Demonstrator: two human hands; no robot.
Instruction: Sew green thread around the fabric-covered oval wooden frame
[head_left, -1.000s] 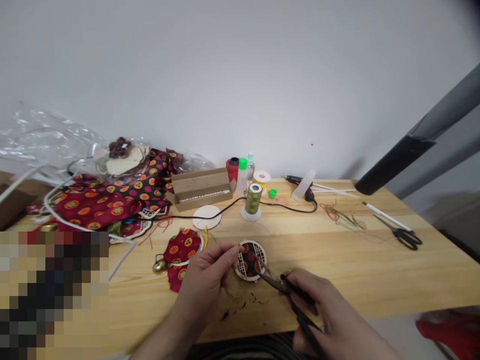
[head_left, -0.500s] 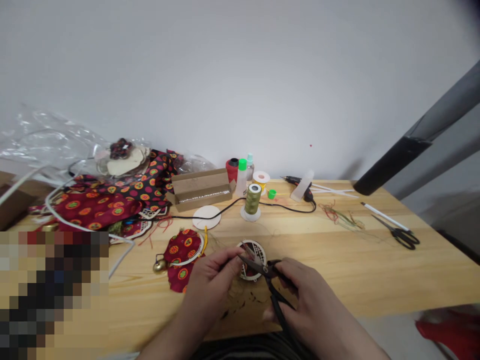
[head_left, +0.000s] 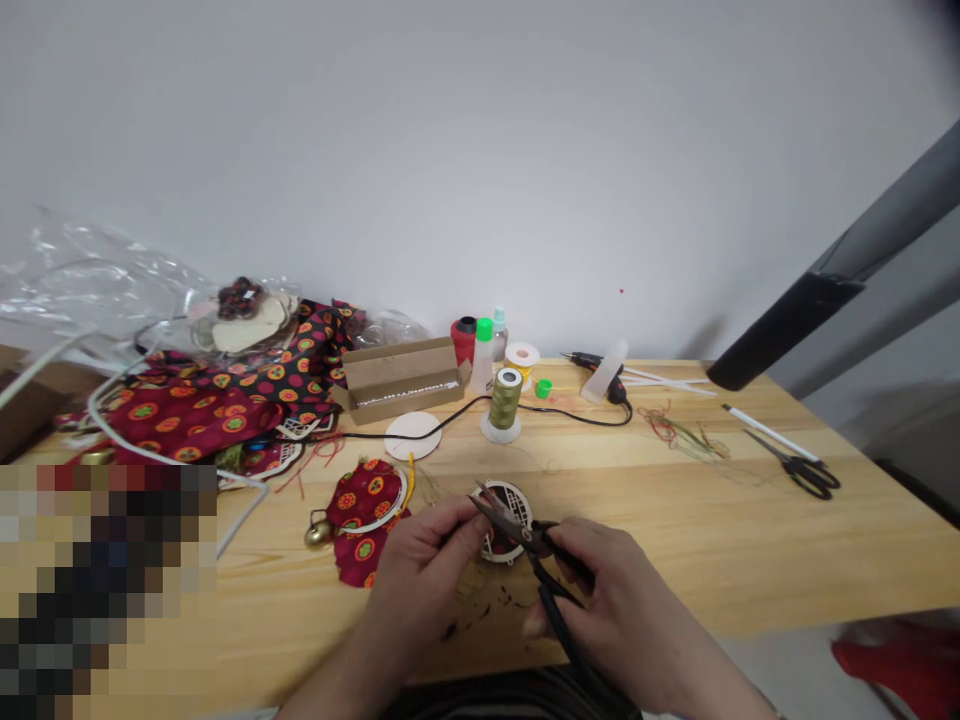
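My right hand [head_left: 611, 600] grips a pair of black-handled scissors [head_left: 517, 530], their blades parted and pointing to the left. Close to the blade tips, the fingers of my left hand [head_left: 427, 560] are pinched together; whatever they hold is too small or hidden to make out. Beneath the blades lies a round white openwork frame [head_left: 525, 500], partly covered by the scissors. Small dark scraps [head_left: 484, 610] are scattered on the table below. Left of my left hand are a red flower-patterned fabric piece [head_left: 367, 495] with a pale curved rim and a brass bell [head_left: 319, 533].
A green thread spool [head_left: 506, 402] stands mid-table, near a cardboard box [head_left: 405, 385], a green-capped bottle [head_left: 483, 365] and a white disc [head_left: 412, 437]. A black cord runs behind. Further right lie a glue gun [head_left: 616, 388], loose threads [head_left: 679, 432] and other scissors [head_left: 799, 470].
The blade tips have shifted slightly up and to the left over my left fingertips. Both hands otherwise stay nearly in place.
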